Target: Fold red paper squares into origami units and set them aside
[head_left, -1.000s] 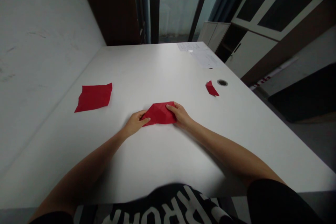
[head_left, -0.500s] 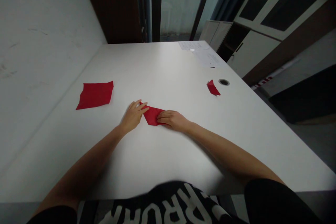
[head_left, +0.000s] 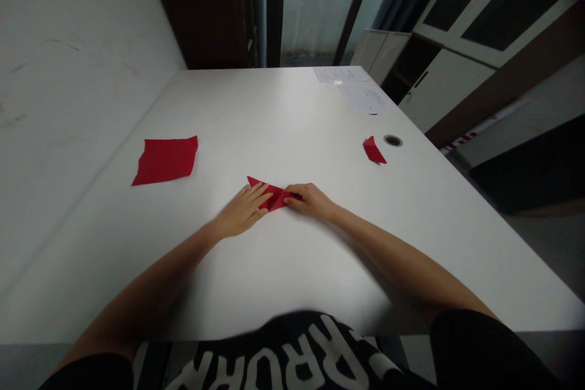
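A folded piece of red paper (head_left: 275,199) lies on the white table (head_left: 283,268) in front of me. My left hand (head_left: 244,207) rests flat on its left part, fingers stretched out and slightly spread. At the paper's right end my right hand (head_left: 311,200) pinches a raised flap between thumb and fingers. One pointed corner of the paper shows beyond the left fingertips. Part of the sheet is hidden under both hands.
To the left lies an unfolded red sheet (head_left: 167,160) with uneven edges. A small folded red paper (head_left: 374,150) sits on the right, beside a round cable hole (head_left: 393,141). Printed white sheets (head_left: 361,96) lie at the far right corner. A wall (head_left: 82,103) borders the table's left side.
My left hand has slid right and flattened onto the paper. My right hand has gone from pressing on the paper to pinching its right end, which is now folded up and over.
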Action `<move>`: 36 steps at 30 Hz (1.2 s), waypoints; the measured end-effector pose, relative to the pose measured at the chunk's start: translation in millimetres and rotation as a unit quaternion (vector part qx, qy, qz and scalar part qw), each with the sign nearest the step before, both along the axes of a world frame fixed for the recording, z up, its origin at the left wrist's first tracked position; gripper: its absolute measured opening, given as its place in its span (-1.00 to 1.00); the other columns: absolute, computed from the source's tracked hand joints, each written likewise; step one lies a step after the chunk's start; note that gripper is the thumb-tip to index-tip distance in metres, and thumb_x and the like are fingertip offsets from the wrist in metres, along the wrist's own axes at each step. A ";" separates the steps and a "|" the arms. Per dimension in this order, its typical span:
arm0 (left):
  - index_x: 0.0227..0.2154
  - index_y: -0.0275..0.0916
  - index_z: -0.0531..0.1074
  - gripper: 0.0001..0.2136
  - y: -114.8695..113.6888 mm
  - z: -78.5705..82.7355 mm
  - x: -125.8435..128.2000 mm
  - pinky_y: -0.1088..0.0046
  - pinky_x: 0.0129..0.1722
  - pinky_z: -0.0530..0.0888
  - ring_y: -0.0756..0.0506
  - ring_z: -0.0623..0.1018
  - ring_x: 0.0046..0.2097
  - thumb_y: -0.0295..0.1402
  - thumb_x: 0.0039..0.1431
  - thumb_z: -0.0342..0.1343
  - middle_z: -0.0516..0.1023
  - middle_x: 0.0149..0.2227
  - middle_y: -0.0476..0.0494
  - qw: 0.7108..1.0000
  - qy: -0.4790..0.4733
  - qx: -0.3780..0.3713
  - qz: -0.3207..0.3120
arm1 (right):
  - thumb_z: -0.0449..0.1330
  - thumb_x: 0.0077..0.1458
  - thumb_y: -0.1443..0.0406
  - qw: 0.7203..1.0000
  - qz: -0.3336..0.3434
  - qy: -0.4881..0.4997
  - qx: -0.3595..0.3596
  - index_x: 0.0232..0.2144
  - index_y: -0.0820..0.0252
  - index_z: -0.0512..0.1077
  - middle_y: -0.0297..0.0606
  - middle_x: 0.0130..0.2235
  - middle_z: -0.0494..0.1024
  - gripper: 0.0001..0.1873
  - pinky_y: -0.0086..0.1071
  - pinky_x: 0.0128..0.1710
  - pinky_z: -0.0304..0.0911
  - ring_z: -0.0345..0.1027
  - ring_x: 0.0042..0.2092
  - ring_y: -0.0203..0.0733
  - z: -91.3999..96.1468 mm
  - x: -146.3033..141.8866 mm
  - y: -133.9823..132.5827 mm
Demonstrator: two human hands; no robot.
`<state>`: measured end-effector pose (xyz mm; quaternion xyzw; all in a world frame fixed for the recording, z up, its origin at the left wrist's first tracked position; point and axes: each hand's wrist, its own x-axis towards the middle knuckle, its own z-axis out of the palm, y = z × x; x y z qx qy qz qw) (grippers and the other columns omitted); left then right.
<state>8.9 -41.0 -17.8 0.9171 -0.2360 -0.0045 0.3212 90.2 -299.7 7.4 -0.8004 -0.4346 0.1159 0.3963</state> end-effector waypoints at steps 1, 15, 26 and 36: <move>0.22 -0.10 0.33 -0.58 -0.2 2.3 0.3 -0.03 0.41 -0.04 -0.25 0.12 0.43 -0.14 0.37 -0.01 0.24 0.37 -0.23 1.000 0.003 0.012 0.001 | 0.13 0.25 0.23 1.000 -0.013 0.015 -0.004 -0.21 0.16 0.55 -0.32 -0.38 0.54 -0.79 -0.40 -0.35 0.15 0.30 -0.40 -0.28 0.2 0.0 0.3; -0.19 -0.16 0.45 -0.85 -14.7 10.1 -2.8 -0.13 0.36 0.04 -0.29 0.21 0.38 -0.22 0.30 0.10 0.37 0.29 -0.16 0.998 -0.025 0.035 0.054 | 0.21 0.26 0.18 0.975 -0.122 -0.151 -0.107 -0.06 0.17 0.47 -0.19 -0.20 0.54 -0.74 -0.33 -0.12 0.20 0.33 -0.12 -0.12 -16.4 -4.0 14.6; 0.25 -0.01 0.33 -0.60 -11.8 0.2 0.4 -0.12 0.35 0.05 -0.25 0.18 0.40 -0.29 0.43 -0.12 0.24 0.38 -0.12 0.989 -0.049 0.135 0.024 | 0.10 0.34 0.16 0.923 -0.168 -0.244 -0.247 -0.07 0.18 0.46 -0.07 -0.12 0.49 -0.73 -0.24 -0.08 0.18 0.29 -0.05 0.00 -9.0 -1.1 7.1; 0.23 -0.04 0.37 -0.60 -12.2 6.4 -3.0 -0.07 0.31 0.16 -0.27 0.23 0.36 -0.18 0.41 -0.07 0.29 0.35 -0.14 0.980 -0.088 0.168 0.059 | 0.08 0.34 0.16 0.909 -0.204 -0.239 -0.273 -0.02 0.15 0.43 -0.07 -0.06 0.46 -0.72 -0.25 -0.07 0.18 0.26 0.00 0.01 -8.1 -1.3 4.7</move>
